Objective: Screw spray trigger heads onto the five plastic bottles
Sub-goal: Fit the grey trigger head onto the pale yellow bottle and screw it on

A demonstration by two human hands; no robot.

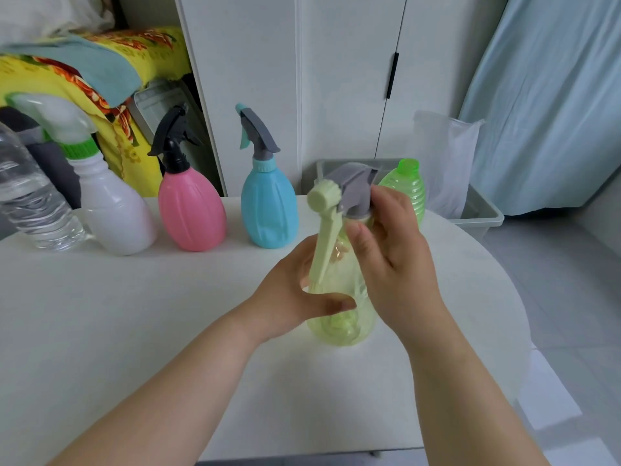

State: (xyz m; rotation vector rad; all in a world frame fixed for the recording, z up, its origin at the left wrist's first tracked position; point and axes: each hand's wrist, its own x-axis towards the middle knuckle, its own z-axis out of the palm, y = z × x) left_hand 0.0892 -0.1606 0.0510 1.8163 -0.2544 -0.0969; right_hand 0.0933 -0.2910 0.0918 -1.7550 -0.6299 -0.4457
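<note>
Left hand [293, 297] grips yellow-green bottle [342, 331]; right hand [396, 264] pinches blurred grey trigger head [356, 183], collar hidden.

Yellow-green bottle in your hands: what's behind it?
A green ribbed bottle stands behind the yellow-green bottle, neck bare, no trigger head. The right hand covers its lower part, so its base cannot be seen.

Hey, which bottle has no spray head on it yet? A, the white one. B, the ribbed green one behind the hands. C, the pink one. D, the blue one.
B: the ribbed green bottle shows a bare open neck with nothing screwed onto it.
</note>
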